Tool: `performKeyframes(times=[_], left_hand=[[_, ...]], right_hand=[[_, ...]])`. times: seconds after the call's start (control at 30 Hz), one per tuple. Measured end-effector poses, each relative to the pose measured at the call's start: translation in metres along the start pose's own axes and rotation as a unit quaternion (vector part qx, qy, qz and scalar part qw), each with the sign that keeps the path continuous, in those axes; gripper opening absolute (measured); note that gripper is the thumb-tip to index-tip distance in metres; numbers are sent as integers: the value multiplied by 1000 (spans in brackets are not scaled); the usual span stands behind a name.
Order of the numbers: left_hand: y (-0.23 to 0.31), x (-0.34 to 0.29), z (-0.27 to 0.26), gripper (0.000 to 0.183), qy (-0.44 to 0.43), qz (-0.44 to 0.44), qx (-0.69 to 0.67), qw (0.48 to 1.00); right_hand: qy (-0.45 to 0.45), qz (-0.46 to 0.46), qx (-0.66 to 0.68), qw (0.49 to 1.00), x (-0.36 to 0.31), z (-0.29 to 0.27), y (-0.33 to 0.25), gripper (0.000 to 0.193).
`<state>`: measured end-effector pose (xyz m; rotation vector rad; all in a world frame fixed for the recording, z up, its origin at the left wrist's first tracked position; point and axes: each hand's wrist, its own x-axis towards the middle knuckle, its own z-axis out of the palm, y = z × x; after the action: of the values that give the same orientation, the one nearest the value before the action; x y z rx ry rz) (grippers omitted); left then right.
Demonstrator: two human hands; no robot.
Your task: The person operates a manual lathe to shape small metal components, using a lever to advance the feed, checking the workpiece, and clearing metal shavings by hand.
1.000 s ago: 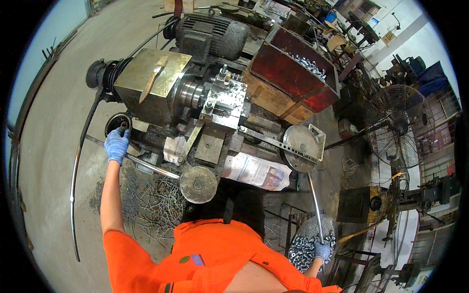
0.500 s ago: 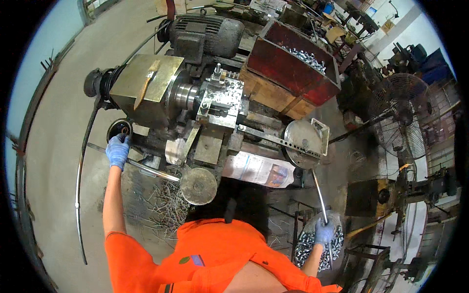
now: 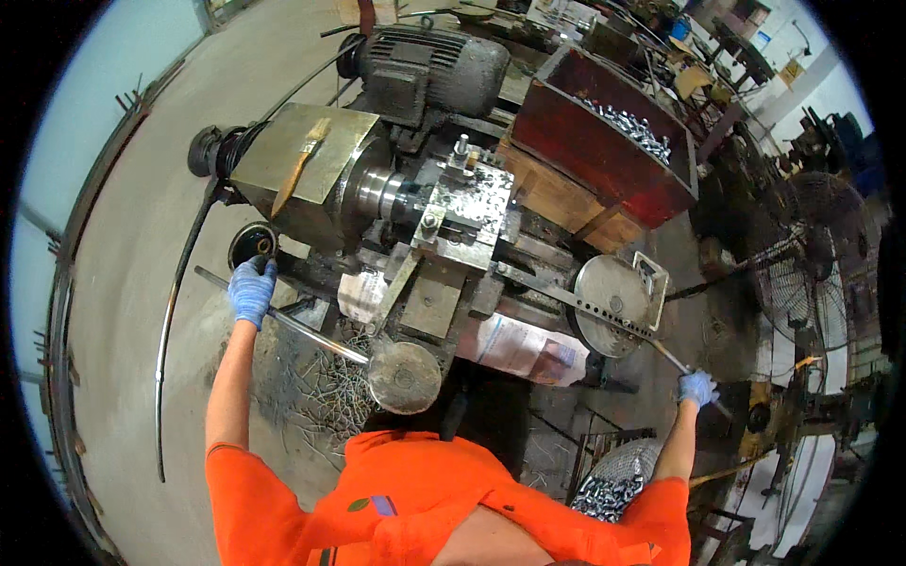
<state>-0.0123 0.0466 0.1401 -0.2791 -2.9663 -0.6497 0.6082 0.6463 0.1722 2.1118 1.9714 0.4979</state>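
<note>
In a blue glove, my left hand [image 3: 252, 291] is closed at the near rim of a black round cup [image 3: 241, 243] beside the lathe-like machine's headstock [image 3: 293, 165]. What its fingers pinch, if anything, is hidden. A long metal bar [image 3: 316, 335] passes by that hand to a round metal disc [image 3: 404, 377]. Far to the right, my gloved right hand [image 3: 698, 388] wraps round the end of a metal lever [image 3: 668, 356]. The lever extends from a larger round plate [image 3: 613, 297], joined by a perforated strip [image 3: 552, 291] to the machine's tool slide [image 3: 467, 212].
A brush [image 3: 300, 170] lies on the headstock, with a motor [image 3: 425, 75] behind. A red bin [image 3: 604, 141] of small metal parts stands on a wooden crate [image 3: 557, 203]. Metal shavings [image 3: 330, 391] cover the floor. A mesh basket [image 3: 618, 472] of parts sits lower right, a fan [image 3: 816, 245] beyond.
My right hand has swung the lever up and outward to the right, away from above the basket. My left hand stays at the black cup. The whole view has shifted slightly.
</note>
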Motion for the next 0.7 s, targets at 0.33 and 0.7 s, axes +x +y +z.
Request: performKeyframes(times=[0.33,0.7], left_hand=[[-15,-19,-6,30,118,13,-418,900],[-118,-41,112,37,-164,202,185,948]], right_hand=[[93,-114,60,987,-17,-31,-88,66],[-12,-147,227,963,-153,46,-31,50]])
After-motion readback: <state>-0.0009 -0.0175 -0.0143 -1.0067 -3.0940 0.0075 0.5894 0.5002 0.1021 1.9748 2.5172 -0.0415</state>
